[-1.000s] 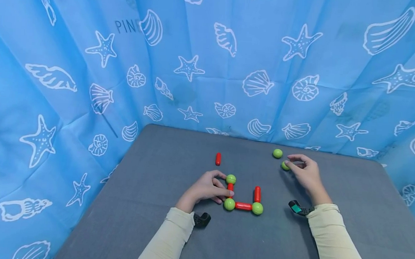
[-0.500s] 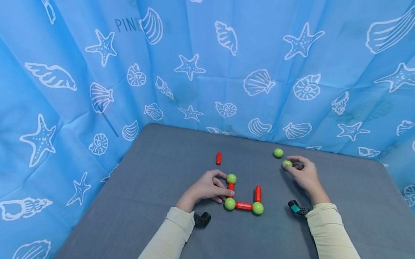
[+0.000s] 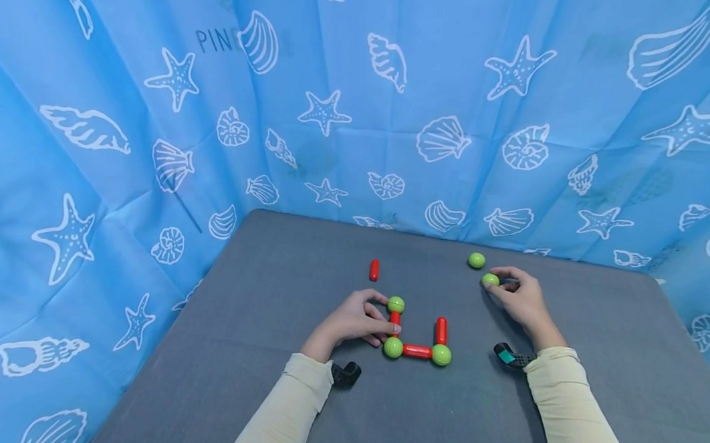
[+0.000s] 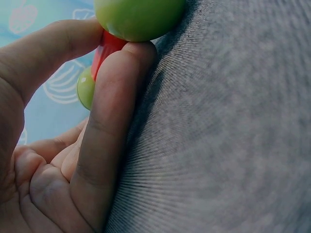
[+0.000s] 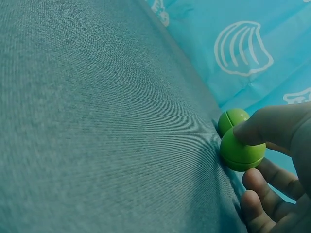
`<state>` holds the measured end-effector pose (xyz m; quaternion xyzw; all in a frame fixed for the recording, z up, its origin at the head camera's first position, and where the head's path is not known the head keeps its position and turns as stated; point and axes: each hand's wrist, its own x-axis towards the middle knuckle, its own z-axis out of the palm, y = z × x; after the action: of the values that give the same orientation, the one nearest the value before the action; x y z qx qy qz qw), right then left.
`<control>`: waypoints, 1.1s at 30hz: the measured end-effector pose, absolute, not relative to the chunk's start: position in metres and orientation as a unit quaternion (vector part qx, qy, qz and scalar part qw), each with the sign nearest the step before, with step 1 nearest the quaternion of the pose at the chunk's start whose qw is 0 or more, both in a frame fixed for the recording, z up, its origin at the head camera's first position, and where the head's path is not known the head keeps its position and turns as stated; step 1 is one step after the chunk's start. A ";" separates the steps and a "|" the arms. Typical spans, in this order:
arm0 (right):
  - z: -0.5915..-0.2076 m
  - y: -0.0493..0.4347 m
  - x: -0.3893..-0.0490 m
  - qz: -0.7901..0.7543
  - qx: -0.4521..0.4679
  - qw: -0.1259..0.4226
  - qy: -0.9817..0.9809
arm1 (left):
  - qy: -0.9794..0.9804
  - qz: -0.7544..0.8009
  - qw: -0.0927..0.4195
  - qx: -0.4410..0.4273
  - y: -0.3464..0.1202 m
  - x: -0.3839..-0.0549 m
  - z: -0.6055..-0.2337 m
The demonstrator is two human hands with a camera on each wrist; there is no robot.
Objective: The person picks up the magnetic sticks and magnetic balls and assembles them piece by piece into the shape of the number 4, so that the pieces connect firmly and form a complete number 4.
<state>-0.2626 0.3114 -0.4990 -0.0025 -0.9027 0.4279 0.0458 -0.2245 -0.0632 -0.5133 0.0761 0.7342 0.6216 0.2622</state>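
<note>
In the head view, red rods and green balls are joined into a U shape on the table. My left hand pinches its left red rod, between an upper green ball and a corner green ball. A red rod runs from there to another green ball, from which a red rod points away with a free end. Farther right, my right hand holds a loose green ball between thumb and fingers, at or just above the cloth.
Another green ball lies just behind the one in my right hand. A lone red rod rests beyond my left hand. Grey cloth covers the table; a blue shell-print curtain hangs along its back and left edges.
Both hands stay almost in place. The right fingers shift slightly about the green ball, which shows more fully than one second ago. The U shape has not visibly moved on the table.
</note>
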 end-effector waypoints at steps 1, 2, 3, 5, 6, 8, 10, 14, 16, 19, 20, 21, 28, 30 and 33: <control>-0.499 0.311 -0.263 0.428 -0.001 0.045 -0.903 | 0.734 0.622 0.262 0.076 -0.063 -0.225 -0.513; -0.499 0.311 -0.263 0.428 -0.001 0.044 -0.903 | 0.734 0.622 0.262 0.076 -0.063 -0.225 -0.513; -0.499 0.311 -0.263 0.429 0.000 0.043 -0.902 | 0.734 0.622 0.262 0.076 -0.063 -0.225 -0.513; -0.499 0.310 -0.262 0.430 0.002 0.043 -0.902 | 0.734 0.622 0.261 0.076 -0.063 -0.225 -0.513; -0.499 0.309 -0.262 0.430 0.004 0.043 -0.902 | 0.734 0.622 0.261 0.075 -0.063 -0.225 -0.513; -0.498 0.307 -0.261 0.430 0.008 0.042 -0.902 | 0.735 0.622 0.260 0.075 -0.063 -0.225 -0.513; -0.497 0.304 -0.260 0.427 0.012 0.040 -0.903 | 0.736 0.621 0.259 0.075 -0.063 -0.224 -0.513; -0.495 0.297 -0.258 0.423 0.023 0.034 -0.905 | 0.734 0.623 0.259 0.075 -0.062 -0.224 -0.513; -0.493 0.292 -0.257 0.425 0.033 0.032 -0.904 | 0.734 0.624 0.259 0.075 -0.062 -0.224 -0.513; -0.492 0.286 -0.254 0.428 0.048 0.030 -0.902 | 0.733 0.624 0.260 0.075 -0.062 -0.224 -0.512; -0.491 0.284 -0.253 0.429 0.054 0.030 -0.901 | 0.733 0.624 0.260 0.075 -0.062 -0.224 -0.512; -0.490 0.282 -0.251 0.431 0.058 0.030 -0.900 | 0.733 0.624 0.261 0.075 -0.062 -0.224 -0.512; -0.490 0.268 -0.241 0.438 0.085 0.017 -0.895 | 0.735 0.622 0.261 0.074 -0.062 -0.224 -0.512; -0.491 0.264 -0.239 0.437 0.090 0.010 -0.895 | 0.735 0.621 0.262 0.073 -0.062 -0.224 -0.512; -0.492 0.261 -0.235 0.441 0.099 -0.003 -0.892 | 0.734 0.622 0.263 0.073 -0.062 -0.224 -0.512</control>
<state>-0.2349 0.2608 -0.4921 0.0988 -0.8919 0.4414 -0.0035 -0.2239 -0.0622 -0.5117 0.0730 0.7337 0.6222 0.2630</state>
